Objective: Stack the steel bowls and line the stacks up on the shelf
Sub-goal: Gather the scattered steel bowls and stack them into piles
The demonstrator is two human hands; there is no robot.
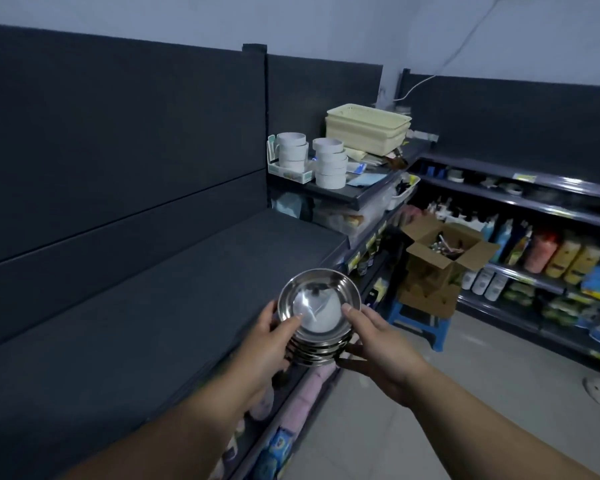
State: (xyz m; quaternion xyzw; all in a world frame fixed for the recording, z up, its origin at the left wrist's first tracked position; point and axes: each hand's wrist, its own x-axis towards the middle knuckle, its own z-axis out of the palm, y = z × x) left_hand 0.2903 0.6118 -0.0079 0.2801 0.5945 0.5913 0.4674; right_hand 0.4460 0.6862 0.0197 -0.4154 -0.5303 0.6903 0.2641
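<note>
Over the front edge of the dark shelf (pixel 146 306), near frame centre: stack of nested steel bowls (pixel 317 313), open side up, gripped from both sides. Left hand (pixel 269 344) at 9 o'clock of the stack, thumb on the top rim, fingers curled round the side. Right hand (pixel 378 348) at 3 o'clock, thumb on the rim, fingers wrapped beneath. Unclear whether resting on the shelf. At 2 o'clock of the bowls, open cardboard box (pixel 444 258) on a blue stool (pixel 420 323)
</note>
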